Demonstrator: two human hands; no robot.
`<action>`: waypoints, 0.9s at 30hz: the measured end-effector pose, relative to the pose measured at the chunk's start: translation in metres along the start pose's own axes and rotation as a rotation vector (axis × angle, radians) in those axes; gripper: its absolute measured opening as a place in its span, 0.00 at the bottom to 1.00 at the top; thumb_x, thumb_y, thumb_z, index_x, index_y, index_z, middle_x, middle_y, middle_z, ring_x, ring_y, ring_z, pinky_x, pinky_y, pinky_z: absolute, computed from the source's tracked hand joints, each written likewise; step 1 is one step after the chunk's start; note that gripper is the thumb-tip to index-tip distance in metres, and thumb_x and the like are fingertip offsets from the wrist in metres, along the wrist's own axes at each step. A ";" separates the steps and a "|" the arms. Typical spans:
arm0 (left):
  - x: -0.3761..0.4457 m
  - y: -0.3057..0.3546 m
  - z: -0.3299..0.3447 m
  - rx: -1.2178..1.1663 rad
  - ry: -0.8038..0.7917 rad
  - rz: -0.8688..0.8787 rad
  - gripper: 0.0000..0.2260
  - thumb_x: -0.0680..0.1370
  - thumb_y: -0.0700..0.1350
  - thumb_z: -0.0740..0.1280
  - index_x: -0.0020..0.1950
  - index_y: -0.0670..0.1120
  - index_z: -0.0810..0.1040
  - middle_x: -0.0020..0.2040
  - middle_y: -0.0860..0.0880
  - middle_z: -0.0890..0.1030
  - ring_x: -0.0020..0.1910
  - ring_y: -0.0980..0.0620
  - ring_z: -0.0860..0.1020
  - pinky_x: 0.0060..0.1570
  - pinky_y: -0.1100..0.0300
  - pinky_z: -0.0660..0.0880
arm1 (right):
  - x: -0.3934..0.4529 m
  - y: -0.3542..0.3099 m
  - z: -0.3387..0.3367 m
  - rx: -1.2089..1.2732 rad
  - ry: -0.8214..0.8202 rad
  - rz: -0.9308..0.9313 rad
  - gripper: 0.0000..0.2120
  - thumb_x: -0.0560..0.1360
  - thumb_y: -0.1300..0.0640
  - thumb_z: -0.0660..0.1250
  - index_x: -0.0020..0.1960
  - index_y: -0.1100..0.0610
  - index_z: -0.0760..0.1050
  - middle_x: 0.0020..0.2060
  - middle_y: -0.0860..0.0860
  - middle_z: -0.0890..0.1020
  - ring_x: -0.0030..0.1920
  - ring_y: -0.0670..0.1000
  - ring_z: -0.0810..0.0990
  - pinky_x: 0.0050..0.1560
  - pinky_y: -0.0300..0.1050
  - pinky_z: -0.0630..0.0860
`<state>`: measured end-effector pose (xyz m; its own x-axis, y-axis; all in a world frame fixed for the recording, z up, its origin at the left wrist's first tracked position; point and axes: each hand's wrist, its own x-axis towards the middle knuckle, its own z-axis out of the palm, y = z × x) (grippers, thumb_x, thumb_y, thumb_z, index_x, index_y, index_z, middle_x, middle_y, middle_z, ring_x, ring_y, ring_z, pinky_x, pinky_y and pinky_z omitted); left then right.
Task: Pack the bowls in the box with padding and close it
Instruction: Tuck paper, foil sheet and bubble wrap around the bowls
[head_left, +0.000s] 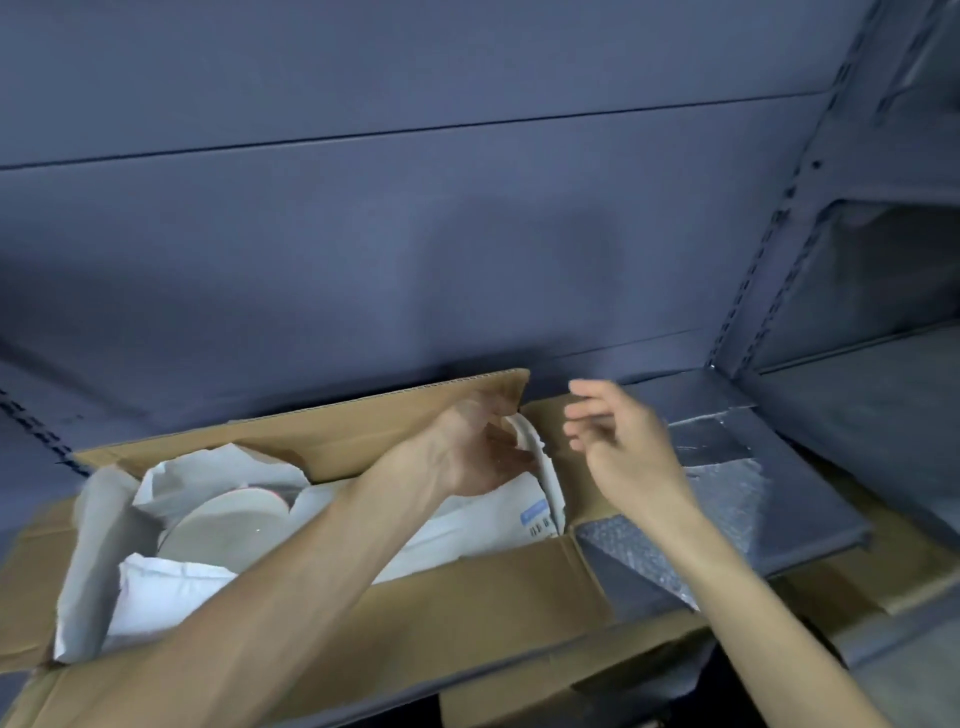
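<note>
- Holding a white bowl (540, 462) on edge at the right end of the open cardboard box (467, 597), left hand (478, 452) has fingers curled round its rim.
- Right hand (618, 441) hovers just right of that bowl, fingers loosely spread, holding nothing.
- Second bowl (228, 525) lies in the box's left part, nested in white paper padding (171, 592).
- Bubble wrap (727, 499) lies on the grey shelf (810, 467), right of the box.

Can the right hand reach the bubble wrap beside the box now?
Probably yes. The right hand is open and holds nothing, and the bubble wrap lies uncovered on the shelf just right of the box, below that hand.
</note>
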<state>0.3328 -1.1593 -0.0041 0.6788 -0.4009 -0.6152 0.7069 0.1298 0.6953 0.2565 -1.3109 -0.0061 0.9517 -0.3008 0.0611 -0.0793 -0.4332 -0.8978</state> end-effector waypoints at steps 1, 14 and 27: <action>0.004 -0.002 0.000 -0.004 -0.003 -0.008 0.09 0.75 0.42 0.63 0.44 0.36 0.77 0.37 0.39 0.80 0.33 0.41 0.81 0.39 0.53 0.80 | -0.001 0.004 0.003 -0.032 -0.025 -0.004 0.24 0.77 0.73 0.58 0.66 0.53 0.77 0.51 0.49 0.83 0.51 0.50 0.83 0.62 0.55 0.79; -0.133 -0.004 -0.095 0.682 0.605 0.791 0.07 0.79 0.42 0.68 0.46 0.51 0.85 0.46 0.56 0.87 0.44 0.59 0.84 0.41 0.68 0.79 | -0.004 -0.010 0.039 -0.088 0.001 -0.404 0.17 0.78 0.67 0.63 0.60 0.49 0.79 0.53 0.41 0.80 0.56 0.42 0.80 0.54 0.42 0.79; -0.204 -0.044 -0.228 0.936 1.216 0.564 0.21 0.79 0.50 0.69 0.70 0.48 0.72 0.65 0.46 0.76 0.63 0.43 0.75 0.60 0.44 0.75 | -0.056 -0.092 0.188 -0.433 -0.669 -0.800 0.41 0.71 0.33 0.70 0.78 0.47 0.62 0.70 0.43 0.66 0.70 0.50 0.64 0.69 0.50 0.68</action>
<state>0.2088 -0.8761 0.0060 0.8625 0.4721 0.1820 0.2767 -0.7413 0.6115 0.2665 -1.0948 -0.0085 0.7325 0.6544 0.1876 0.6518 -0.5946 -0.4709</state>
